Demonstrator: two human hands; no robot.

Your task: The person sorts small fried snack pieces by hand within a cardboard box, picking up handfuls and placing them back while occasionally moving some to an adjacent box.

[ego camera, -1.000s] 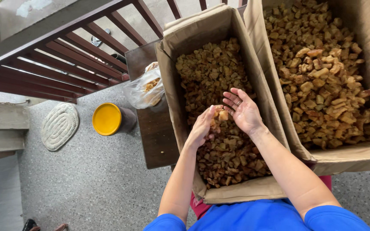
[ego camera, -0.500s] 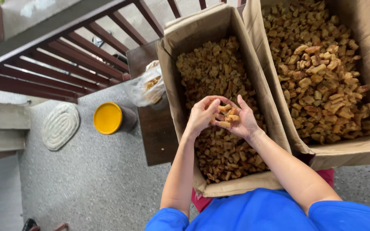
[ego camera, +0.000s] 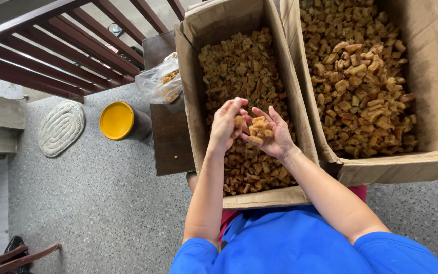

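- Over the near half of the left box (ego camera: 194, 101): both hands meet, touching at the fingertips.
- Right hand (ego camera: 272, 134): palm up, fingers loosely spread and cupped, grasping a small pile of chunks (ego camera: 258, 128) that rests on palm and fingers.
- Left hand (ego camera: 225, 124): fingers curled inward, tips pinching at a chunk at the edge of that pile; not a full fist, thumb side hidden.
- Left box: about half full of small brown chunks; the hands hover just above that fill, apart from it.
- Edges: right wrist sits just beside the box's right wall; left forearm crosses the near rim. Cardboard flaps stand up on both long sides.
- Right box (ego camera: 432, 101): touches the left box along the shared wall, filled with larger, paler chunks.
- Left of the left box: dark wooden stool (ego camera: 171, 137) against its wall, clear bag (ego camera: 159, 83) with some chunks on the stool's far end.
- Farther left of the box: yellow lid (ego camera: 116, 120), then an oval mat (ego camera: 61, 128); open grey floor (ego camera: 102, 213) between them and near the person.
- Beyond the box's far-left corner: dark red railing (ego camera: 51, 61).
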